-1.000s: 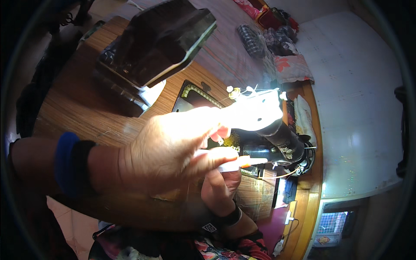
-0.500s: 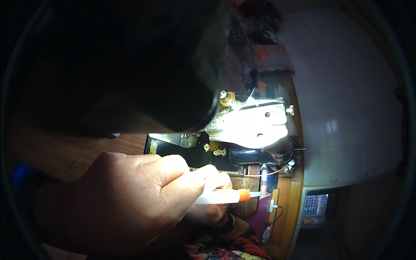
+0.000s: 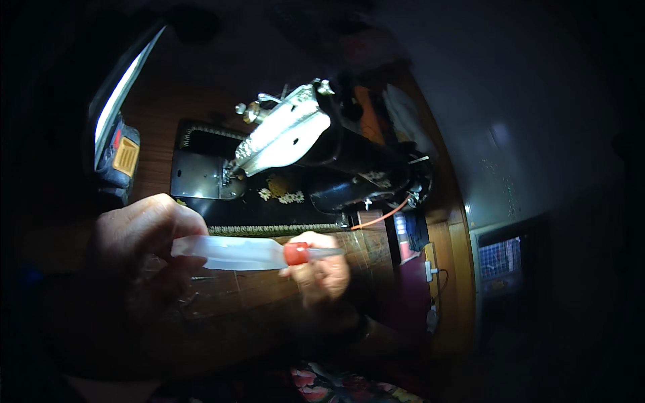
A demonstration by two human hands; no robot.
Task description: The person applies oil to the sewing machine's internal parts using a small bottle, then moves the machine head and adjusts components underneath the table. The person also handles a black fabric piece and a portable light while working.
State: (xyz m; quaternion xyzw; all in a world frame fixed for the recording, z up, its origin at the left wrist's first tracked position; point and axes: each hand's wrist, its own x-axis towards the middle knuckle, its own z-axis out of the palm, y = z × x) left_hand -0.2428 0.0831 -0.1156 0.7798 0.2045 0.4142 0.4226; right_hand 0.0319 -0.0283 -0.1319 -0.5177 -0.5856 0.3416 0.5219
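A translucent white squeeze bottle [image 3: 235,253] with a red collar and a thin tapered nozzle lies level between my hands, its nozzle toward the right. My left hand [image 3: 144,235] pinches the bottle's base end between thumb and fingers. At the other end, the fingers of my right hand [image 3: 319,272] are closed around the red collar. Just beyond the bottle stands a black sewing machine [image 3: 356,158] with a brightly lit metal faceplate [image 3: 285,138]. Its black bed has gold edging and white flower decoration. Shadow hides part of my left fingers.
At the left is a lit lamp [image 3: 124,91] with a dark body and a yellow switch [image 3: 125,158]. The wooden tabletop [image 3: 222,292] runs under my hands. An orange-brown cord [image 3: 383,219] crosses near the machine's right end. A white plug [image 3: 430,271] with a cable sits farther right.
The bottle and my left hand have shifted left and up; the left hand now grips only the base end. My right hand shows at the collar. The dark shape covering the upper left is gone.
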